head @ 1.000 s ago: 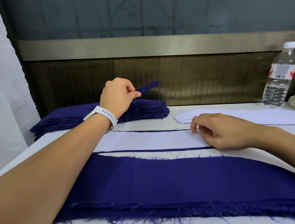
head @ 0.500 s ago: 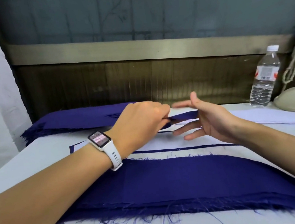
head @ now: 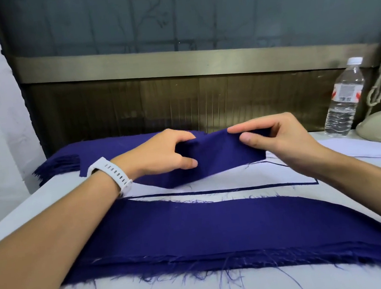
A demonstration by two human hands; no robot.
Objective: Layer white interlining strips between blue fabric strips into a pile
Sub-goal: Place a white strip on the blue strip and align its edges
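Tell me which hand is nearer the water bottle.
Right. The right hand pinches the blue fabric strip to the left of the water bottle, apart from it. The left hand grips the same strip farther left, beyond the right hand.

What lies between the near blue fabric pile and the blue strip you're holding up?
A white interlining strip lies flat there, partly hidden by the blue strip, per the head view.
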